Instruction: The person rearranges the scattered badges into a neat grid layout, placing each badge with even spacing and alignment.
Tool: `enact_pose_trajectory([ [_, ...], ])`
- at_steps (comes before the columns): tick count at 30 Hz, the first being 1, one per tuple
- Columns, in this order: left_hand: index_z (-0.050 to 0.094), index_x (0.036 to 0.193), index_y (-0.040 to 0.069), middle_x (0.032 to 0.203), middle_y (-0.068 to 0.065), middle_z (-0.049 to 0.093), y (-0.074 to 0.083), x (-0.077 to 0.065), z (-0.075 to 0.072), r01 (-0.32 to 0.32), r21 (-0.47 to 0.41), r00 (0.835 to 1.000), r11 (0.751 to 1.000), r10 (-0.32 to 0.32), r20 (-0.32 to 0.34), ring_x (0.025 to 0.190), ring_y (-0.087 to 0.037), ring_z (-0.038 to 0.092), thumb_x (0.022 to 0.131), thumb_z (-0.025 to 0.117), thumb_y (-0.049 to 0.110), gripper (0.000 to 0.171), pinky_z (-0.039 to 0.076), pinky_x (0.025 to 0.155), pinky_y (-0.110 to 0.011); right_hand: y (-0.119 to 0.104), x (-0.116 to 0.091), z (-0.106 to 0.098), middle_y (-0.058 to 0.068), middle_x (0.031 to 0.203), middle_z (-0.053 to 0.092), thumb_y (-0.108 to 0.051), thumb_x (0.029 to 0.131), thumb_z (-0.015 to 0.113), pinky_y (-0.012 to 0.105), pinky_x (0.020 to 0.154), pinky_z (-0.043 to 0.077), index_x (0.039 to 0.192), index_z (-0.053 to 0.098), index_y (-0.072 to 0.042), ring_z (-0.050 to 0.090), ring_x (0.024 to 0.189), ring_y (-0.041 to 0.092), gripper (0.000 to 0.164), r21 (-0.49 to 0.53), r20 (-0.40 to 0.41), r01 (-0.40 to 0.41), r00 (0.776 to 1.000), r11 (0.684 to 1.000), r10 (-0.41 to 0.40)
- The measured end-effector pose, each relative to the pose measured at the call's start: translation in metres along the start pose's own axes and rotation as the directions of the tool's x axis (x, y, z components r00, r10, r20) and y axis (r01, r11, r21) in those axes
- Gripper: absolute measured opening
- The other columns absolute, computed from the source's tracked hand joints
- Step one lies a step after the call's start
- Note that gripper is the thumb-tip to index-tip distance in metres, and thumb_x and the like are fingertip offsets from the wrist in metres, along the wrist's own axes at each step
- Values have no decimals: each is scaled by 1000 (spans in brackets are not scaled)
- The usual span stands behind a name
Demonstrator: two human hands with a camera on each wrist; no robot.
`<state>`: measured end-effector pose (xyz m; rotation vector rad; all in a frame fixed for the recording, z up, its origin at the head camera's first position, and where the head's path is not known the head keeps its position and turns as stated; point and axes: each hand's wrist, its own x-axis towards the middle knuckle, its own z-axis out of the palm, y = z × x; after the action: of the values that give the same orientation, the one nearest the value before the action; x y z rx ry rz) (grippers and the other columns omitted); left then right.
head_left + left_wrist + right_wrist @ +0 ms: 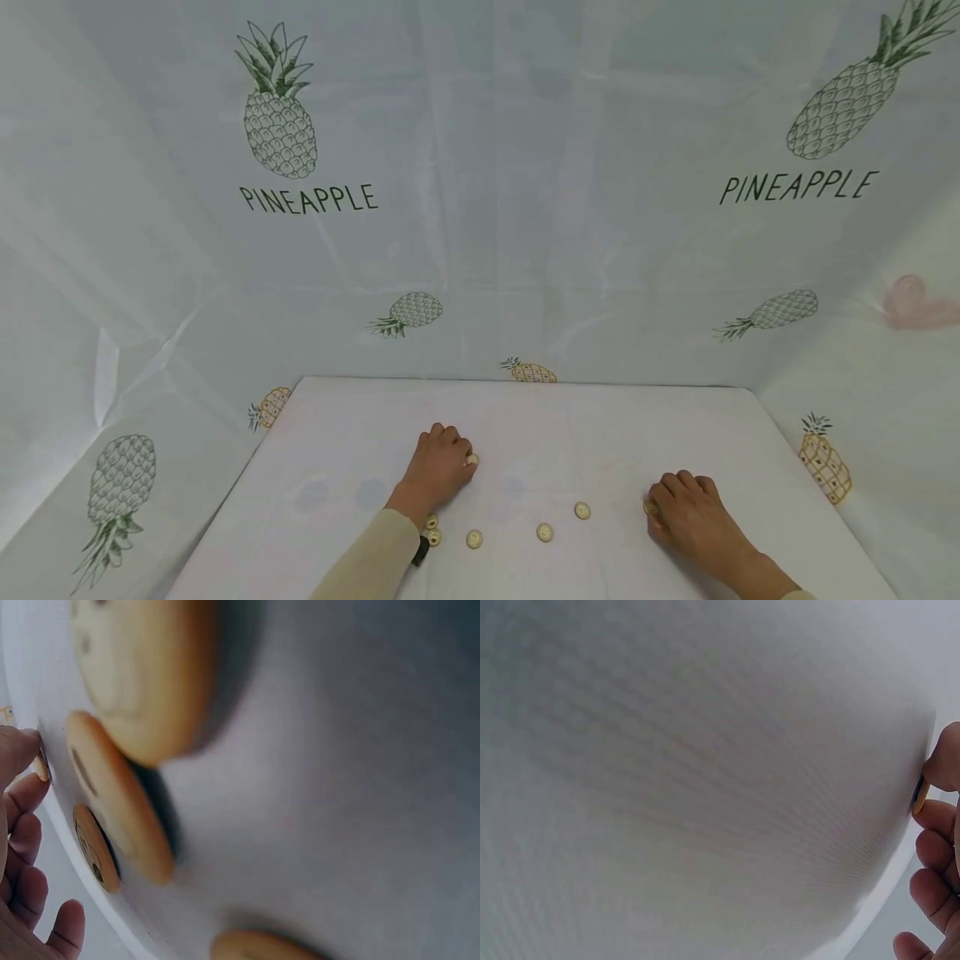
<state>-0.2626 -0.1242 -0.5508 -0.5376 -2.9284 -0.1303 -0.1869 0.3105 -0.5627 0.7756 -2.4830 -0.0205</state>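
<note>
My left hand [438, 465] pinches a small round wooden disc [472, 459] at its right side, low over the white-covered table. In the left wrist view, thumb and forefinger hold that disc [43, 766] by its edges, the other fingers curled loosely. On the right, my right hand [692, 518] grips another wooden disc [650, 507] between thumb and forefinger. The right wrist view has this disc [921, 796] nearly edge-on, close to the tabletop. Dark printed marks show on a large, near disc [142, 675] in the left wrist view.
Two discs lie together by the left wrist, the lower one [434, 538] beside a dark strap [421, 551]. Between the hands lie three more: a left disc [474, 539], a middle disc [544, 532] and a right disc [582, 510]. Pineapple-printed cloth [495, 250] encloses the table [600, 425].
</note>
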Motion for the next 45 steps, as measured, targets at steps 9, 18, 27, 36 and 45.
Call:
enact_pose_trajectory([
  [9,78,113,19,107,2,64,1,-1,-2,-22,14,1000,1000,22,-3,98,-19,48,102,69,41,27,43,84,-39,-1,2,-3,-12,85,50,-26,74,87,47,78,48,86,59,-21,43,80,10,31,-16,37,-34,999,999,35],
  [18,79,113,18,107,2,66,5,-2,-4,-19,1,1000,1000,19,2,99,-18,49,103,67,36,24,44,84,-38,-2,3,-3,-12,84,51,-27,75,86,47,77,48,85,60,-21,44,80,11,29,-25,43,-37,998,999,38],
  [27,80,111,18,105,2,65,6,-4,-6,-13,5,1000,1000,13,-20,98,-19,49,102,70,35,22,45,85,-40,-1,2,-2,-11,83,51,-27,72,86,47,78,47,83,59,-22,44,81,12,29,-31,17,-4,1000,1000,5],
  [36,79,112,18,107,1,65,6,-5,-8,-21,8,1000,1000,22,-11,100,-20,50,102,69,36,22,44,86,-40,1,1,-1,-12,83,48,-25,70,82,47,78,46,81,55,-24,44,82,12,29,-23,1,10,1000,1000,-10],
  [45,80,110,18,106,2,66,5,-5,-9,-22,-14,1000,1000,22,-16,98,-19,49,102,70,36,22,43,84,-39,-1,3,-5,-11,84,51,-27,73,86,47,79,46,83,61,-22,44,82,13,28,-28,12,0,1000,1000,1],
])
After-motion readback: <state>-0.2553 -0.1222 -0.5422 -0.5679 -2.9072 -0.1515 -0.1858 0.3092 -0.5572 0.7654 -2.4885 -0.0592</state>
